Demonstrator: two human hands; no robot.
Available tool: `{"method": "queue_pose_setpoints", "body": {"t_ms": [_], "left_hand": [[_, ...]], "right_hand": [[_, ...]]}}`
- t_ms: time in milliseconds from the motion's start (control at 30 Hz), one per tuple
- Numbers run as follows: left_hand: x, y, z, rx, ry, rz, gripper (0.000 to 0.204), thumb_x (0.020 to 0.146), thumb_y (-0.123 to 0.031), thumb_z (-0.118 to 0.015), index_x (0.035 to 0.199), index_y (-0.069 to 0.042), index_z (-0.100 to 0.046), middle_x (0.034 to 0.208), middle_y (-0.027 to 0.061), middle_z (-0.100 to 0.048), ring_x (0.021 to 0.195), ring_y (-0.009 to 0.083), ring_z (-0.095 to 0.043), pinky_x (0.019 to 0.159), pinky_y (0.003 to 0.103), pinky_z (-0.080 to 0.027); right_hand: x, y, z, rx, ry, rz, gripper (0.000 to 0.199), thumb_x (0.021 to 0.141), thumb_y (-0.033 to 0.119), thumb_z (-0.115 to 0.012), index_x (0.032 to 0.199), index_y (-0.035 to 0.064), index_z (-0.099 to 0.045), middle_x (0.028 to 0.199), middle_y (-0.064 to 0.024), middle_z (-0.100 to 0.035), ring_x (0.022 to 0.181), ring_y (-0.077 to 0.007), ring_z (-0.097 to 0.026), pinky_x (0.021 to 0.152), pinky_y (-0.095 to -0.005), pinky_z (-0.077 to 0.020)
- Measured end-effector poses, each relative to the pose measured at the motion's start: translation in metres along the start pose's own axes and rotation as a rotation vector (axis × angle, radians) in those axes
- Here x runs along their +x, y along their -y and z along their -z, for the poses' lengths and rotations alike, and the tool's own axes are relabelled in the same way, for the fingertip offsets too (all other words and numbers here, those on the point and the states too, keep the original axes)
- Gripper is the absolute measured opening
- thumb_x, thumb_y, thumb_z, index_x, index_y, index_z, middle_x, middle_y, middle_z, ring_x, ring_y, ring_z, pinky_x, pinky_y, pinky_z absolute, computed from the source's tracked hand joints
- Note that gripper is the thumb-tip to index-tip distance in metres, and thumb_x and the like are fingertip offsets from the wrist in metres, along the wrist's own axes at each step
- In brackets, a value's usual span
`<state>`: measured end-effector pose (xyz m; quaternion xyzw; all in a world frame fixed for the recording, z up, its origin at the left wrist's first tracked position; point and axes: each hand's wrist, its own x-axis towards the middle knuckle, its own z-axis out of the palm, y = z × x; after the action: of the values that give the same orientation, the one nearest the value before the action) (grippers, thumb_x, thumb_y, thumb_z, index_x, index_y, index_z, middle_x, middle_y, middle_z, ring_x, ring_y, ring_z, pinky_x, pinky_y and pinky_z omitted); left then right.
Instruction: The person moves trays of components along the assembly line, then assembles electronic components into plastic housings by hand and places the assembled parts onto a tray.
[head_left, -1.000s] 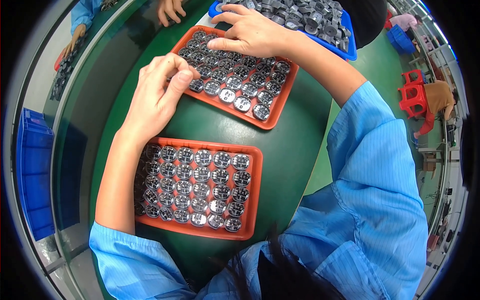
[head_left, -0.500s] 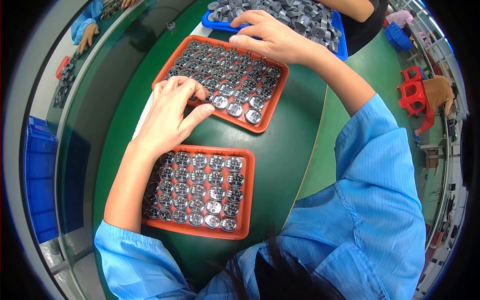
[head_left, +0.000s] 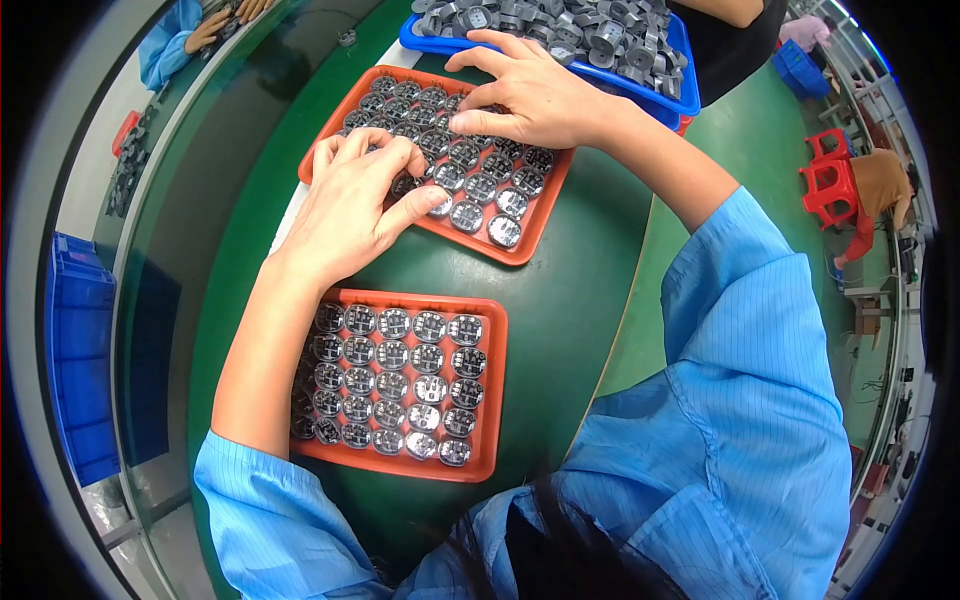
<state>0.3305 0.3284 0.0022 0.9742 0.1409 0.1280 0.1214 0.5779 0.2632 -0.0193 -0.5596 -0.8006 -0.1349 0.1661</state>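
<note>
Several round electronic modules with dark bodies and small circuit boards on top (head_left: 466, 216) stand in rows in the far orange-red tray (head_left: 519, 252). My left hand (head_left: 345, 205) bends over the left part of this tray. Its thumb lies on a module at the near side, apart from the curled forefinger; some fingertips are hidden. Above the tray's far right part is my right hand (head_left: 545, 98), fingers spread, thumb over the modules, with nothing visible in its grasp. A second orange-red tray (head_left: 487, 425) of similar modules (head_left: 394, 355) lies nearer me, below my left wrist.
A blue tray (head_left: 690, 95) heaped with grey round parts (head_left: 607, 38) stands at the far side, beside another person's arm. Across the left divider, a co-worker's hands (head_left: 207, 30) handle dark parts. Blue crates (head_left: 82, 360) stand at left; red stools (head_left: 828, 185) at right.
My right hand has come nearer over the tray, its thumb now above the modules. My left hand has shifted slightly right, and its thumb and forefinger are wider apart.
</note>
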Motion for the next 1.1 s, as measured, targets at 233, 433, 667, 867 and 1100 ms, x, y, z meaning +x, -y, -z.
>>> {"method": "queue_pose_setpoints", "body": {"t_ms": [233, 433, 667, 867, 1100], "left_hand": [[0.000, -0.001, -0.005, 0.088, -0.082, -0.102, 0.040, 0.085, -0.045, -0.059, 0.094, -0.006, -0.059, 0.090, 0.0085, -0.063, 0.108, 0.0265, -0.049, 0.098, 0.042, -0.028], [0.000, 0.004, -0.007, -0.011, -0.168, -0.069, 0.037, 0.085, -0.043, -0.060, 0.098, -0.008, -0.059, 0.098, 0.0108, -0.061, 0.109, 0.0264, -0.049, 0.099, 0.042, -0.028], [0.016, 0.006, -0.015, -0.112, -0.232, -0.021, 0.039, 0.089, -0.045, -0.055, 0.099, -0.008, -0.058, 0.104, 0.0120, -0.058, 0.112, 0.0260, -0.046, 0.097, 0.040, -0.030], [0.025, 0.008, -0.016, -0.129, -0.095, 0.018, 0.040, 0.090, -0.048, -0.053, 0.096, -0.008, -0.057, 0.102, 0.0125, -0.058, 0.110, 0.0262, -0.047, 0.097, 0.040, -0.029], [0.025, 0.007, -0.018, -0.112, -0.105, 0.034, 0.041, 0.092, -0.047, -0.050, 0.102, -0.008, -0.059, 0.103, 0.0103, -0.062, 0.115, 0.0246, -0.046, 0.100, 0.040, -0.026]], "right_hand": [[0.003, 0.001, 0.009, 0.146, -0.082, 0.014, 0.054, 0.089, 0.057, -0.048, 0.094, 0.0095, -0.073, 0.129, -0.0095, -0.049, 0.131, -0.0338, -0.032, 0.105, -0.0496, -0.0278], [0.003, 0.012, 0.010, 0.123, 0.086, 0.005, 0.045, 0.093, 0.048, -0.048, 0.098, 0.0103, -0.072, 0.133, -0.0086, -0.046, 0.134, -0.0325, -0.028, 0.109, -0.0484, -0.0256], [0.005, 0.012, 0.008, 0.102, 0.158, -0.026, 0.049, 0.094, 0.050, -0.043, 0.101, 0.0101, -0.071, 0.135, -0.0096, -0.045, 0.134, -0.0333, -0.028, 0.109, -0.0490, -0.0239], [-0.003, 0.001, 0.006, 0.269, -0.010, -0.036, 0.052, 0.093, 0.052, -0.045, 0.097, 0.0079, -0.072, 0.129, -0.0120, -0.050, 0.132, -0.0335, -0.032, 0.107, -0.0466, -0.0261], [-0.025, 0.006, 0.025, 0.223, -0.043, -0.018, 0.044, 0.092, 0.046, -0.052, 0.095, 0.0065, -0.071, 0.123, -0.0112, -0.052, 0.127, -0.0329, -0.035, 0.105, -0.0438, -0.0299]]}}
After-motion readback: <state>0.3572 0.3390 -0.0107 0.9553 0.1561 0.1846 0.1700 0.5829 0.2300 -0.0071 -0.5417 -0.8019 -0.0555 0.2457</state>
